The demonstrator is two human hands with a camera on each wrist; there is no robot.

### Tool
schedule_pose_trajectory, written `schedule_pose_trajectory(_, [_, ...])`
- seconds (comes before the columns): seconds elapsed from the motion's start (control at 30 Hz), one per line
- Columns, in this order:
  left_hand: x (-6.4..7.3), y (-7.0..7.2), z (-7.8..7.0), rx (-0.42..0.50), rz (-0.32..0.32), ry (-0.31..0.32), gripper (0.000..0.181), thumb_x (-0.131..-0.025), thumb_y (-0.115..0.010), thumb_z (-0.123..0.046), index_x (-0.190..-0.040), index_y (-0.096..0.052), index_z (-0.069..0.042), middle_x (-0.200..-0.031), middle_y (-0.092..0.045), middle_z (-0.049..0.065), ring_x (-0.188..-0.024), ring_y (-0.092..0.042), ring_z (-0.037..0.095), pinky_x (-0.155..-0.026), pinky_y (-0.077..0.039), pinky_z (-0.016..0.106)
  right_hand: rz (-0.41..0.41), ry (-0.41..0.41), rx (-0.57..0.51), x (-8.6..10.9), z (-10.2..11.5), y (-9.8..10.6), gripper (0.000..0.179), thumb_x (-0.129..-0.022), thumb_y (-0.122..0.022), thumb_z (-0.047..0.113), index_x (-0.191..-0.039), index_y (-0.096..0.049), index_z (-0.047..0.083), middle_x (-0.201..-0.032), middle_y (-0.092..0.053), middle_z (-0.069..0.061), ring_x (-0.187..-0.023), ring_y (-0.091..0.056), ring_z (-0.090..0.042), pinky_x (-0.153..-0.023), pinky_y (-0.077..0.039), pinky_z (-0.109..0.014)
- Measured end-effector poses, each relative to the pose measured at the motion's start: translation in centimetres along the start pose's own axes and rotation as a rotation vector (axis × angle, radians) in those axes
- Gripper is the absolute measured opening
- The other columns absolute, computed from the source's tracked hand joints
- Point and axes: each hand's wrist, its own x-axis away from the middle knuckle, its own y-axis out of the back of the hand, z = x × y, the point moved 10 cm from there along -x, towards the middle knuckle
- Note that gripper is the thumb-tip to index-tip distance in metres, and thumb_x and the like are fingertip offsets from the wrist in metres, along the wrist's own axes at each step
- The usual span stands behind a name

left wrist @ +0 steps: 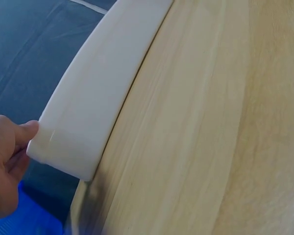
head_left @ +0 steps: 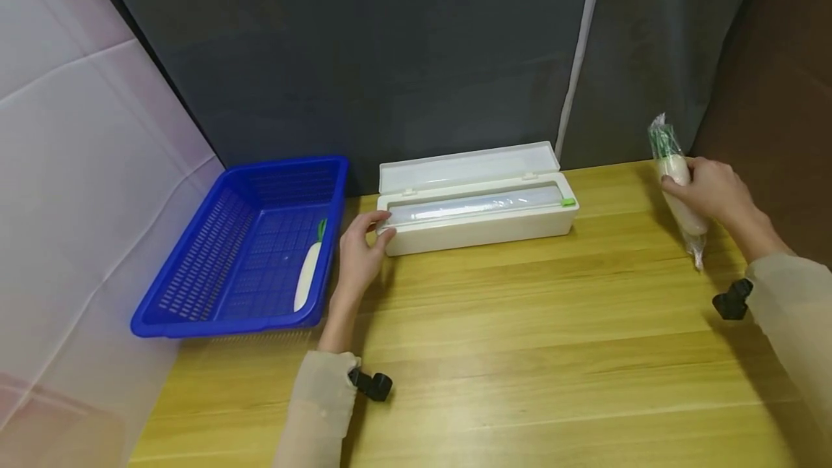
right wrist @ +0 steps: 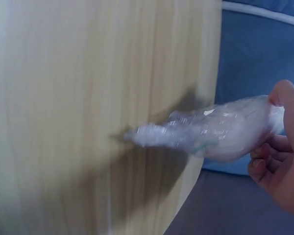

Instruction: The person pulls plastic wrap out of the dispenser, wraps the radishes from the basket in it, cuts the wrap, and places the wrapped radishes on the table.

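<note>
My right hand (head_left: 721, 197) grips a white radish (head_left: 676, 168) with green leaves, wrapped in clear film, at the table's right side. The film is twisted at both ends, and in the right wrist view the wrapped radish (right wrist: 230, 127) points its lower end over the table. With thumb and fingers, my left hand (head_left: 360, 255) holds the left end of a white cling film box (head_left: 481, 233). The box's lid (head_left: 471, 168) stands raised at the back, showing a roll of film (head_left: 481, 204) inside. A green slider (head_left: 568, 201) sits at its right end.
Left of the box stands a blue plastic basket (head_left: 139, 325) with an unwrapped white radish (head_left: 308, 276) lying along its right side. Behind the wooden table (head_left: 520, 367) hangs a dark grey curtain (head_left: 390, 56). A pale panel (head_left: 78, 165) borders the left.
</note>
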Motion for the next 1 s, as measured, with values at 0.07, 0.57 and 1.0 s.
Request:
schedule_pose_trajectory(0.07, [-0.1, 0.0, 0.0, -0.005, 0.005, -0.002, 0.025, -0.088, -0.076, 0.001, -0.112, -0.070, 0.004, -0.114, -0.069, 0.019, -0.111, -0.063, 0.034, -0.099, -0.050, 0.043, 0.025, -0.017, 0.030, 0.0, -0.8, -0.3, 0.059, -0.099, -0.055, 0.044, -0.113, -0.056, -0.014, -0.088, -0.061, -0.027, -0.071, -0.056, -0.038, -0.052, -0.041, -0.045])
schedule_pose_trajectory(0.57, [-0.2, -0.7, 0.3, -0.011, 0.039, -0.011, 0.030, -0.089, -0.076, -0.002, -0.116, -0.071, 0.007, -0.130, -0.065, 0.017, -0.126, -0.057, 0.032, -0.107, -0.044, 0.042, 0.147, -0.099, 0.121, 0.5, -4.0, -1.8, 0.055, -0.099, -0.052, 0.044, -0.095, -0.052, -0.011, -0.080, -0.055, -0.025, -0.067, -0.052, -0.037, -0.053, -0.043, -0.046])
schedule_pose_trajectory(1.0, [-0.2, -0.8, 0.3, -0.005, 0.036, -0.044, 0.029, -0.089, -0.076, -0.002, -0.115, -0.071, 0.008, -0.127, -0.067, 0.018, -0.125, -0.058, 0.033, -0.106, -0.045, 0.040, 0.166, -0.097, 0.182, 0.8, -4.8, -2.0, 0.058, -0.102, -0.047, 0.039, -0.096, -0.054, -0.018, -0.087, -0.056, -0.035, -0.072, -0.054, -0.043, -0.059, -0.046, -0.055])
